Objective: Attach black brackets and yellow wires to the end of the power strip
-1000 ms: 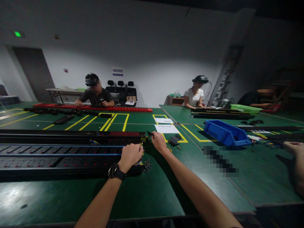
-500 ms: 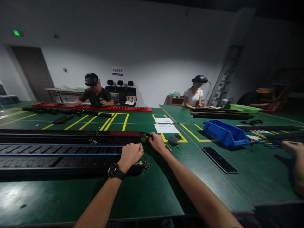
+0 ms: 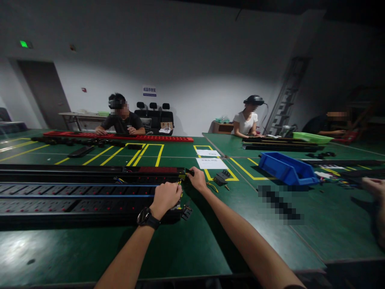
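Several long black socket strips [image 3: 105, 204] with red dots lie side by side on the green table [image 3: 192, 249], their ends near my hands. Over the right end of the socket strips, my left hand [image 3: 166, 196] has its fingers curled together at yellow wires, and I cannot make out what they grip. My right hand [image 3: 198, 179] pinches a small black part [image 3: 190, 172] at the end of the rear black rail [image 3: 90, 173], next to a yellow-green piece [image 3: 181, 176]. A black block [image 3: 187, 212] hangs at the front strip's end.
Right of my hands lie a black connector block [image 3: 221, 177] and a short yellow wire [image 3: 213, 187]. Paper sheets [image 3: 212, 163], a blue bin [image 3: 285, 168] and a blurred-out dark object [image 3: 281, 204] are farther right. Co-workers sit across the table; another person's hand [image 3: 374, 188] shows at right.
The view has shifted very slightly. Both hands stay at the strip ends in nearly the same pose; the right hand has moved slightly left.
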Motion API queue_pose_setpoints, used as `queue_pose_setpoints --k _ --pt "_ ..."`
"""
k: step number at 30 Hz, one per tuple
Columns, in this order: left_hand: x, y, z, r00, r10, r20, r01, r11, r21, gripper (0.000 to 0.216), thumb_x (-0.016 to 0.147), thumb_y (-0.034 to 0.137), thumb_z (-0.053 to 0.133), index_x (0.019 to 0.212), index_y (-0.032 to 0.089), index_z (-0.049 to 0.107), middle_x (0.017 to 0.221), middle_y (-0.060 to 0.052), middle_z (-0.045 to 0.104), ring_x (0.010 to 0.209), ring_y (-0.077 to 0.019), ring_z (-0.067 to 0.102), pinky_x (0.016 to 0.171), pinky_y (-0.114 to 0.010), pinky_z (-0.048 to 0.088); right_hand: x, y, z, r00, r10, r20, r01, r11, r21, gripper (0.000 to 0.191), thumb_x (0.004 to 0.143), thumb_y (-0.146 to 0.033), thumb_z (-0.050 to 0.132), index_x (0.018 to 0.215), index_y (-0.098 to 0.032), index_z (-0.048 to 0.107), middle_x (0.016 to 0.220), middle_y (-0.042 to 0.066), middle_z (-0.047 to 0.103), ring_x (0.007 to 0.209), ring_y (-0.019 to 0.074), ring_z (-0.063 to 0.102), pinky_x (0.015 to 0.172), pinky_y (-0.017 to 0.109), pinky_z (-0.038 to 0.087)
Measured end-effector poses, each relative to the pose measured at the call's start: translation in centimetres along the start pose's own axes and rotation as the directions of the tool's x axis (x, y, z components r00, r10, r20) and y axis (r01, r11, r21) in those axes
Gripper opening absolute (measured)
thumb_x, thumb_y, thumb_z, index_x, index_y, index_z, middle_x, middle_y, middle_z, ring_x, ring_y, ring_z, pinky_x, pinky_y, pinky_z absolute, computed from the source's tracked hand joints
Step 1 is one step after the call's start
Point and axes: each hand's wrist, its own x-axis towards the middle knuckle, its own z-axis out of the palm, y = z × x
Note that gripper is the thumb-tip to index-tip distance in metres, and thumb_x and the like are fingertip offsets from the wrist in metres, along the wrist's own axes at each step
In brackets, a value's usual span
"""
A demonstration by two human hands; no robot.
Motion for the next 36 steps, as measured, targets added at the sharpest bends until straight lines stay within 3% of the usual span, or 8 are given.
queue_pose_setpoints --k 12,17,24,27,29,33,36 --pt "0.1 0.0 0.2 1.000 -0.012 -0.016 0.013 1.000 0.019 0.048 0.103 0.040 0.033 0.094 0.020 0.076 0.095 -0.013 0.078 0.090 -0.0299 0.075 0.080 -0.038 0.053 -0.1 0.8 0.5 0.996 -0.072 -0.046 0.074 0.996 0.052 0.008 0.089 -0.024 0.067 0.097 -0.022 0.065 0.093 0.004 0.072 0.083 0.0193 0.064 0.071 0.026 0.038" --pt "0.1 0.0 0.2 1.000 -0.009 -0.008 0.010 1.000 0.012 0.049 0.103 0.040 0.033 0.093 0.020 0.076 0.096 -0.014 0.077 0.091 -0.0300 0.074 0.081 -0.039 0.053 -0.1 1.0 0.5 0.999 -0.002 0.040 0.000 0.998 0.055 0.010 0.087 -0.023 0.069 0.096 -0.022 0.065 0.085 0.002 0.071 0.079 0.0192 0.063 0.066 0.026 0.035" --pt "0.1 0.0 0.0 1.000 -0.009 0.001 0.009 1.000 0.004 0.049 0.103 0.040 0.032 0.092 0.020 0.075 0.096 -0.014 0.077 0.090 -0.0303 0.074 0.080 -0.039 0.053 -0.4 1.7 0.0 0.998 -0.047 0.052 0.039 0.988 0.151 0.023 0.085 -0.028 0.072 0.106 -0.022 0.067 0.089 0.003 0.073 0.083 0.0199 0.066 0.071 0.026 0.041" --pt "0.1 0.0 0.0 1.000 -0.003 -0.005 0.003 1.000 0.004 0.049 0.103 0.040 0.032 0.091 0.020 0.075 0.095 -0.013 0.077 0.089 -0.0299 0.074 0.080 -0.039 0.053 -0.2 2.6 -2.1 0.998 -0.056 0.031 0.050 0.983 0.175 0.042 0.085 -0.034 0.069 0.124 -0.020 0.061 0.083 0.002 0.073 0.077 0.0197 0.066 0.069 0.027 0.043" --pt "0.1 0.0 0.1 1.000 -0.004 -0.003 0.004 1.000 -0.001 0.049 0.103 0.040 0.032 0.092 0.019 0.075 0.095 -0.014 0.077 0.089 -0.0293 0.074 0.080 -0.039 0.053 0.0 3.8 -4.4 0.999 -0.028 -0.040 0.034 0.989 0.145 0.042 0.087 -0.034 0.064 0.126 -0.019 0.060 0.085 0.003 0.074 0.078 0.0198 0.067 0.072 0.028 0.044" --pt "0.1 0.0 -0.1 1.000 -0.013 0.017 0.013 1.000 -0.005 0.050 0.103 0.041 0.031 0.093 0.019 0.075 0.096 -0.015 0.077 0.090 -0.0291 0.074 0.082 -0.039 0.053 -0.3 7.3 -9.4 0.969 0.156 -0.193 -0.155 0.988 0.018 0.032 0.089 -0.023 0.055 0.119 -0.017 0.065 0.091 0.009 0.075 0.083 0.0225 0.068 0.075 0.030 0.045" --pt "0.1 0.1 -0.2 0.999 -0.020 0.030 0.020 1.000 0.009 0.050 0.103 0.041 0.031 0.094 0.020 0.075 0.097 -0.015 0.077 0.090 -0.0301 0.074 0.080 -0.040 0.053 -1.4 10.1 -12.1 0.942 0.277 -0.188 -0.296 0.952 -0.077 0.030 0.090 -0.024 0.054 0.116 -0.020 0.068 0.099 0.011 0.076 0.090 0.0258 0.069 0.074 0.031 0.045"
